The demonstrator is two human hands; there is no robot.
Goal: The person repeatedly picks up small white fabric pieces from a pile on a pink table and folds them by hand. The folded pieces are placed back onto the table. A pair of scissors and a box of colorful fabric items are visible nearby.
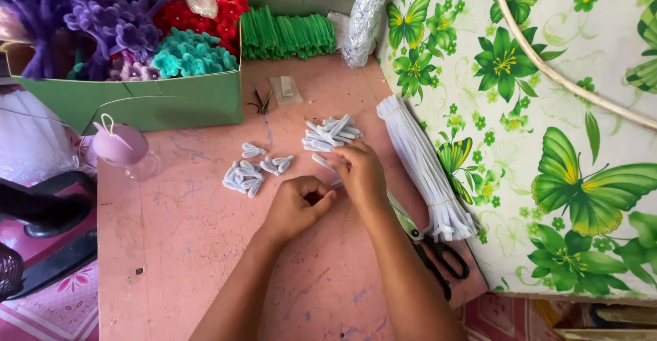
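Both hands meet mid-table: left hand (295, 206) curled closed, pinching white pipe-cleaner piece (333, 185); right hand (359, 171) at 1 o'clock, fingers bent onto it (grip half hidden). Risk: piece slips free, or right forearm knocks scissors (438, 255) at 4 o'clock

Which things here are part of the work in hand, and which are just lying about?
In use: left hand, right hand, cut white pieces, folded white shapes, white stem bundle.
Lying about: scissors, flower box, green stems, purple ornament.
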